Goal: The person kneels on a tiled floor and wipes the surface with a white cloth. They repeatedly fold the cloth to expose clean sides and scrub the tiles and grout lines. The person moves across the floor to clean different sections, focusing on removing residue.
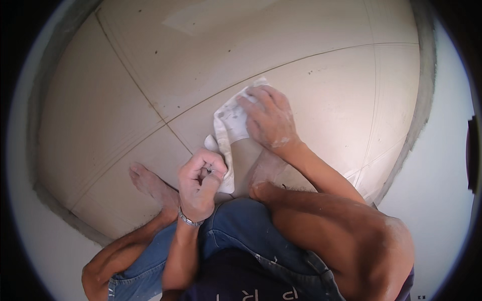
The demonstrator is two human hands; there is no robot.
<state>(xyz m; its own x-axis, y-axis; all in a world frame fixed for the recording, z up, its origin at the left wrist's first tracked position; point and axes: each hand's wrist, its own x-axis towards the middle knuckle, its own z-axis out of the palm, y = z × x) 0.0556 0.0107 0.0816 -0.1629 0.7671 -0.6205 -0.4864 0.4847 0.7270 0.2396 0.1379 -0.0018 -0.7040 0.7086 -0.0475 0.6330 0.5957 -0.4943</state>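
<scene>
A limp white sheet (pixel 232 119), smudged with grey, lies over the tiled floor in front of me; whether it is a rag or a bag I cannot tell. Its long near edge is folded into a narrow strip. My right hand (pixel 271 119), dusted with white, grips its far right part with bent fingers. Closer to me, my left hand (pixel 200 180) is curled closed, thumb and fingers pinching the near end of the strip. A metal-banded watch (pixel 190 218) circles my left wrist. Part of the sheet is hidden beneath my right hand.
Beige floor tiles (pixel 135 90) with thin dark joints spread around me. My bare left foot (pixel 150 185) and right foot (pixel 266 170) flank the work spot. A grey strip (pixel 427 75) edges the floor at the right, beside a pale wall (pixel 447 165).
</scene>
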